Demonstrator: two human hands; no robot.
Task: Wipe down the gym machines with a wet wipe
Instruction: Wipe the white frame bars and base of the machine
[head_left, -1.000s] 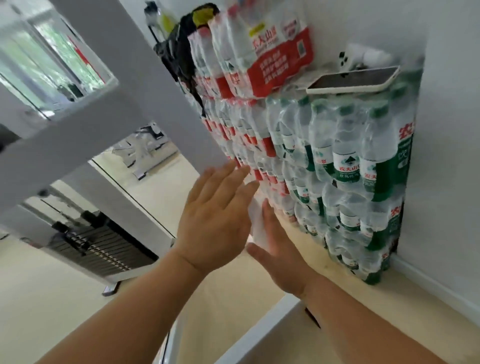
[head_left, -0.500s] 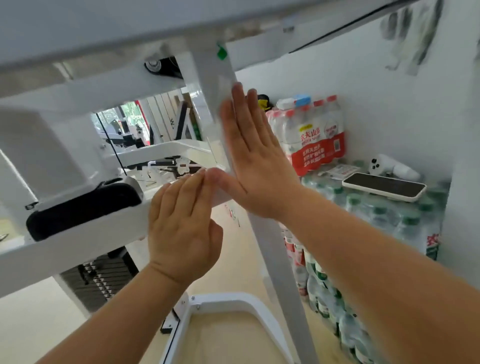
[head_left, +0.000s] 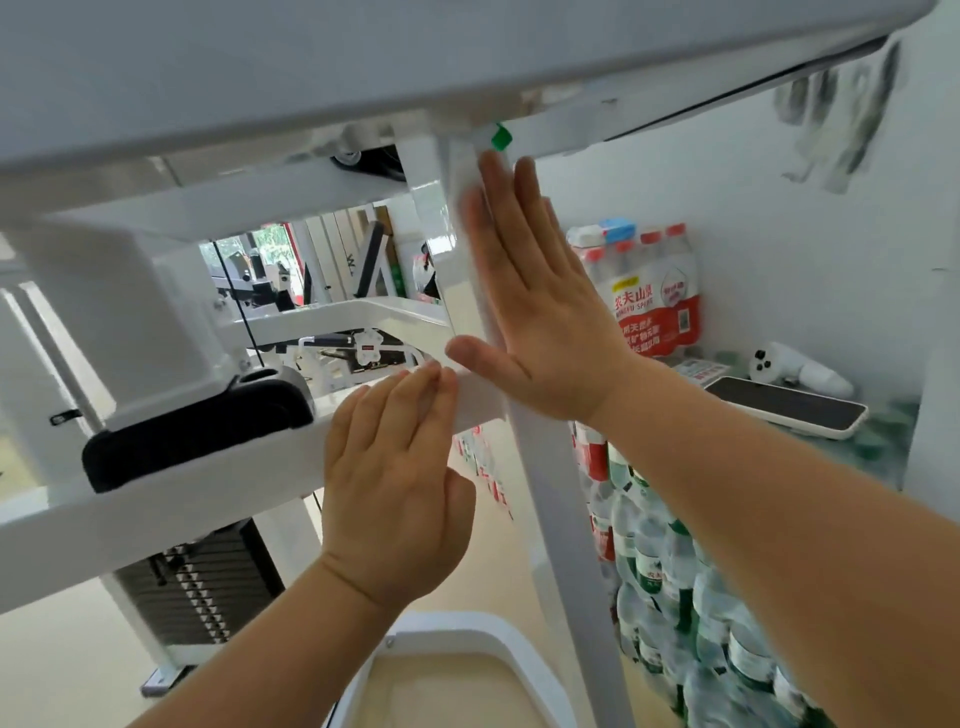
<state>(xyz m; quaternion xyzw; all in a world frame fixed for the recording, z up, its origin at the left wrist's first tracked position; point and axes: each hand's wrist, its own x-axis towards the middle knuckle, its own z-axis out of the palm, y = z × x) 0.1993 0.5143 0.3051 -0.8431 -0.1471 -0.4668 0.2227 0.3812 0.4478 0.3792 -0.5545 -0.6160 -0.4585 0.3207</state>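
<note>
Beside water bottles (head_left: 655, 304), right hand (head_left: 540, 338) pressing post (head_left: 563, 519)

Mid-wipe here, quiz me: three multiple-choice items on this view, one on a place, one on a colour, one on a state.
1. Where does the phone lie? A on the floor; B on the bottle packs; C on the weight stack.
2. What colour is the tag atop the slanted post? A red; B yellow; C green.
3. How is the right hand? A flat against the slanted post; B fisted; C gripping a bottle.
B, it rests on the green-capped bottles; C, the tag is plainly green; A, straight fingers press the post.
</note>
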